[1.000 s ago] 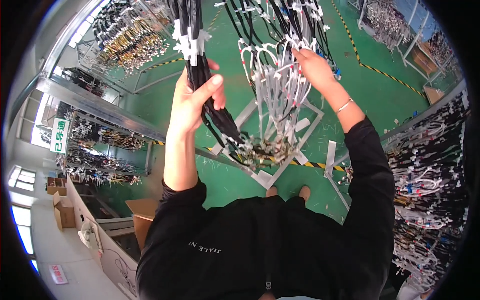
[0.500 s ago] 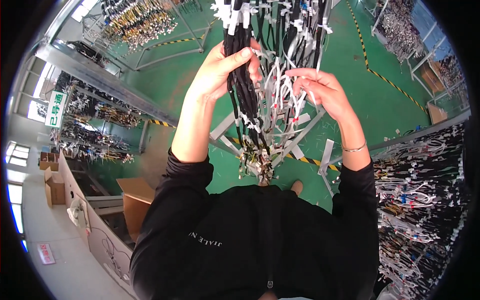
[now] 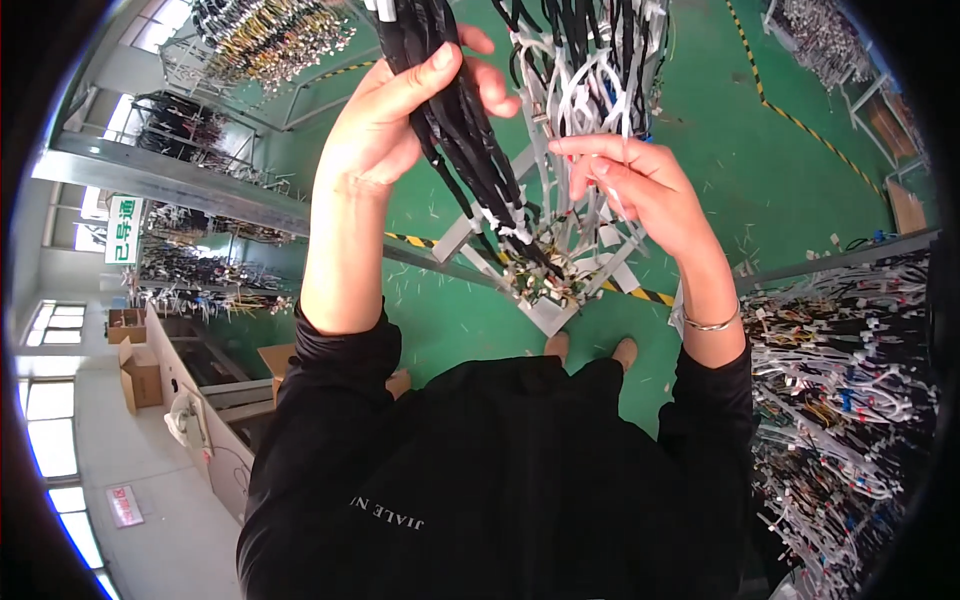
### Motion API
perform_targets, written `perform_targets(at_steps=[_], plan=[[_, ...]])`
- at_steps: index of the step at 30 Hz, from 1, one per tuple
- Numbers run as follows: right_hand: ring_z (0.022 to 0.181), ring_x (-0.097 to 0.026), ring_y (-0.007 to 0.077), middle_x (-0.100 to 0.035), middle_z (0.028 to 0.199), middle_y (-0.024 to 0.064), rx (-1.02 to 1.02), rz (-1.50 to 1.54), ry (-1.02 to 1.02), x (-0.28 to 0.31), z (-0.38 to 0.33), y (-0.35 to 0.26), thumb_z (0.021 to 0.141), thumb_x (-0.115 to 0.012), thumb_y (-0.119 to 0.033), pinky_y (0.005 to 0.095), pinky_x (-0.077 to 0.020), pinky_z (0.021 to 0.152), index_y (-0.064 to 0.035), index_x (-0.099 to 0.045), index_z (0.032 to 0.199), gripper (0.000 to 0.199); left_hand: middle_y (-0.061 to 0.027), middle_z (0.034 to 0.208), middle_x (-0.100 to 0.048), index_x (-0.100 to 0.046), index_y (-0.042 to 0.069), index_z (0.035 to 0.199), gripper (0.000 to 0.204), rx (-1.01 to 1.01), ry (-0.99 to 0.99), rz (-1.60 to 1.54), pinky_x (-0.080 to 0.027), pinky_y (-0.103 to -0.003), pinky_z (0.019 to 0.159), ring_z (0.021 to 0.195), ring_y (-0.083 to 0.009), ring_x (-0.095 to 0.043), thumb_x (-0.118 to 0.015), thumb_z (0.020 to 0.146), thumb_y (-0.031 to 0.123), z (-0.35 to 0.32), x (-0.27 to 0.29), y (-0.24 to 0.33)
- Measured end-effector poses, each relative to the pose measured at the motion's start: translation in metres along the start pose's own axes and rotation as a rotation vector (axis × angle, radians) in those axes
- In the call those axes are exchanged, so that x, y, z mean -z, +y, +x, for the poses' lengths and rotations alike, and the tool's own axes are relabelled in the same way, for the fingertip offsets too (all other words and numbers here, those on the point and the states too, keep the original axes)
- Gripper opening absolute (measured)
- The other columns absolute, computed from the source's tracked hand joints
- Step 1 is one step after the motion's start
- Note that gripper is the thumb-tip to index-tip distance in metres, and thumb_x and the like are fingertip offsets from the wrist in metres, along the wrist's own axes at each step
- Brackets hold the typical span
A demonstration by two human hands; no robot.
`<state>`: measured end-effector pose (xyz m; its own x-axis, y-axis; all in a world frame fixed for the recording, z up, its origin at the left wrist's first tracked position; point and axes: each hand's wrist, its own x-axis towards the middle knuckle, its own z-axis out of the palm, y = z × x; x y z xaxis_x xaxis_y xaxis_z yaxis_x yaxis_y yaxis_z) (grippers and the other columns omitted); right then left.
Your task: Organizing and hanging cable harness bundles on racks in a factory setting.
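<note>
Nearest bit is my black jacket (image 3: 490,460), sleeves pushed up, with a pair of tan shoes (image 3: 625,352) poking out just past it on the green floor (image 3: 450,350).

Then the hands. Left hand (image 3: 375,120) has the black cable bundle (image 3: 470,130): thumb laid across the front, fingers curled loosely round behind, tips showing on the right side. The bundle hangs at a slant, running nearer and to the right, and ends in a messy clump of small connectors (image 3: 550,278). Can't tell if that clump touches the grey metal base (image 3: 548,315) under it.

Right hand (image 3: 645,185), silver bangle (image 3: 712,325) on the wrist, is just right of the bundle, fingers bent and thumb close to the index. A thin pale strand runs past them, but honestly I can't tell if they're gripping it. Right by that hand, on its far side, there's a tangle of white wires (image 3: 585,85) with more black cables among them.

Off to the right a rack's worth of hanging harnesses (image 3: 840,400), all white and black ends. On the left, a metal beam (image 3: 200,185) and an open cardboard box (image 3: 140,378). Far left, more wires with yellowish and white ends (image 3: 270,40).
</note>
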<state>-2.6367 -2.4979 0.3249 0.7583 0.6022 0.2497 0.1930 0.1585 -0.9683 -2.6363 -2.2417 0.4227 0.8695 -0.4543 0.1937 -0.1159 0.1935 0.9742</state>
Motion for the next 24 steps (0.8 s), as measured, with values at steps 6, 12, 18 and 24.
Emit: perform_targets(at_steps=[6, 12, 18, 24], plan=[[0.052, -0.035, 0.001, -0.061, 0.075, -0.0024, 0.006, 0.023, 0.018, -0.012, 0.007, 0.015, 0.099, -0.047, -0.016, 0.0168, -0.028, 0.047, -0.0061, -0.066, 0.121, 0.03, -0.0226, 0.105, -0.067, -0.052, -0.003, 0.118, 0.038, -0.368, -0.629, -0.298, -0.054, -0.047, 0.089, 0.102, -0.0374, -0.066, -0.059, 0.096, 0.027, 0.037, 0.045, -0.029], [0.07, -0.054, 0.0027, -0.066, 0.08, -0.0011, 0.058, 0.202, 0.154, -0.035, 0.026, 0.028, 0.091, -0.066, -0.012, 0.0192, -0.0432, 0.063, 0.0008, -0.07, 0.107, 0.021, -0.0272, 0.109, -0.064, -0.048, -0.004, 0.122, 0.044, 0.017, 0.072, -0.26, -0.054, -0.05, 0.09, 0.104, -0.0441, -0.063, -0.057, 0.096, 0.03, -0.003, 0.002, 0.001], [0.069, -0.057, 0.001, -0.068, 0.079, 0.0002, 0.156, 0.345, 0.161, -0.049, 0.036, 0.034, 0.084, -0.072, -0.003, 0.0161, -0.0448, 0.06, 0.0026, -0.071, 0.096, 0.013, -0.0289, 0.116, -0.06, -0.039, -0.002, 0.128, 0.058, -0.044, -0.202, -0.292, -0.048, -0.055, 0.098, 0.113, -0.0466, -0.057, -0.055, 0.095, 0.043, 0.004, 0.018, -0.009], [0.06, -0.045, 0.0026, -0.057, 0.074, -0.0018, 0.232, 0.376, 0.192, -0.053, 0.028, 0.042, 0.094, -0.055, -0.003, 0.0182, -0.0347, 0.055, 0.0033, -0.065, 0.107, 0.018, -0.0272, 0.104, -0.064, -0.042, -0.001, 0.123, 0.057, -0.08, -0.141, -0.217, -0.052, -0.054, 0.091, 0.103, -0.0435, -0.064, -0.059, 0.092, 0.044, 0.004, 0.014, -0.014]])
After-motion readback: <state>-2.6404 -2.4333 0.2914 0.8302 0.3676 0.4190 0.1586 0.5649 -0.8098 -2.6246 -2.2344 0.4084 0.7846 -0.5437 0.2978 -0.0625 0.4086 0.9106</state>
